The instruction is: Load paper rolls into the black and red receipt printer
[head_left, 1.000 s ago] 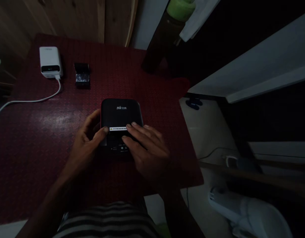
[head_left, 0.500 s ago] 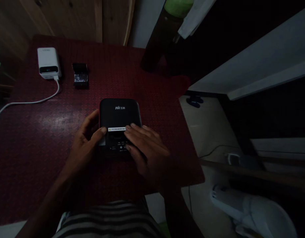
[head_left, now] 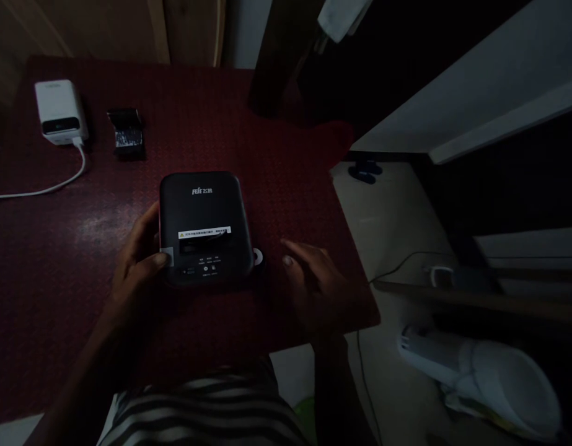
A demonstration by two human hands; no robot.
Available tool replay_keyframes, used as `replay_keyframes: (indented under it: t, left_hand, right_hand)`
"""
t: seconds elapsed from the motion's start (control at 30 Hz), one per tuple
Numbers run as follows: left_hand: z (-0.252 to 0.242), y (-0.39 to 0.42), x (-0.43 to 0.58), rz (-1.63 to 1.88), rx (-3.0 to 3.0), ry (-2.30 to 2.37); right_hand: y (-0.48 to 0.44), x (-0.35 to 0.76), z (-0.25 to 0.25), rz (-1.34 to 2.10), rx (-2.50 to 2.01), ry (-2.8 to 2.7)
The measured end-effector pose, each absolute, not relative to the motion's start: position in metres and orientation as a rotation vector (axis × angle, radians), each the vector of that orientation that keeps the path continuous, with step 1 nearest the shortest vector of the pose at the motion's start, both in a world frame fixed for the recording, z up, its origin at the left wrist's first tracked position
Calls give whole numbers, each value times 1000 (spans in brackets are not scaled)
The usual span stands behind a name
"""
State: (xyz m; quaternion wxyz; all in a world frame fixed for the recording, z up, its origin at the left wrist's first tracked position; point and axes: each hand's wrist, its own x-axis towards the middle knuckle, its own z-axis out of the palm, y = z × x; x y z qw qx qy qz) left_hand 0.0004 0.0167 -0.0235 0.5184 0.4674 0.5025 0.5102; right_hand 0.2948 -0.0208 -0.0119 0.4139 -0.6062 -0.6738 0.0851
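A black receipt printer point(head_left: 199, 214), rounded at the corners, lies on the red table point(head_left: 127, 347). White lettering and a warning strip mark its top, above a dark slot and small buttons. My left hand point(head_left: 139, 260) grips its left side, thumb on a pale patch at the lower corner and fingers along the edge. Off to the right of the printer, my right hand point(head_left: 316, 282) hovers with index finger and thumb apart, holding nothing; its other fingers are hard to see in the dark. A small white ring-shaped thing point(head_left: 258, 256) shows at the printer's right edge.
At the back left sit a white power bank point(head_left: 60, 111) with a cable point(head_left: 57, 186) and a small open black item point(head_left: 127, 133). A dark tall cylinder point(head_left: 276, 68) stands at the table's rear. Blue slippers point(head_left: 364, 171) lie on the floor.
My right hand has lifted off the printer's front right and moved right, uncovering the slot, buttons and white ring. My left hand still grips the left side. The view has shifted slightly.
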Motion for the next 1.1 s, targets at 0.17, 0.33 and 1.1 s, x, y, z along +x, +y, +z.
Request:
replay_keyframes:
  t: [0.17, 0.33, 1.1]
  left_hand:
    - [-28, 21, -2, 1240, 1015, 1068]
    - [-20, 17, 0, 1237, 995, 1134]
    - [-15, 10, 4, 1183, 956, 1145]
  right_hand:
    - [-16, 291, -9, 217, -1505, -1715]
    - [-10, 285, -3, 211, -1507, -1717]
    - [-1, 240, 0, 686, -1463, -1378]
